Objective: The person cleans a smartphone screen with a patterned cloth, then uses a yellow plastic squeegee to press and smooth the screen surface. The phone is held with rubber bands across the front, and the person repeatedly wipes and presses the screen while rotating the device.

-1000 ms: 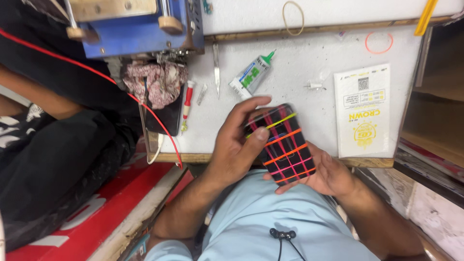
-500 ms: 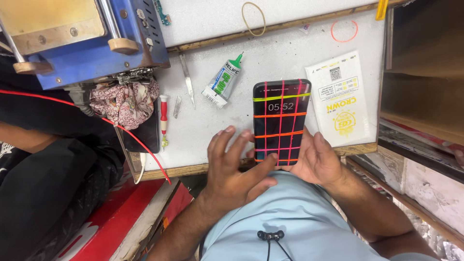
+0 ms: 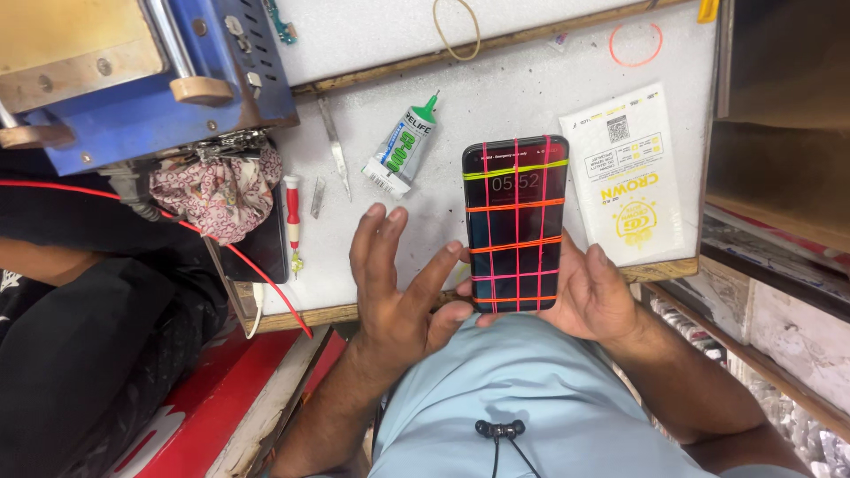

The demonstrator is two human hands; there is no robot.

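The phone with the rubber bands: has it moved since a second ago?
Yes. The phone has gone from tilted in both hands at the bench edge to straight, farther onto the white benchtop, beside the white packet.

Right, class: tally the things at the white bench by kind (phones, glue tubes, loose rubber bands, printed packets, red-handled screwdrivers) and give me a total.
phone: 1
glue tube: 1
loose rubber bands: 2, a tan band and a pink band
printed packet: 1
red-handled screwdriver: 1
Total: 6
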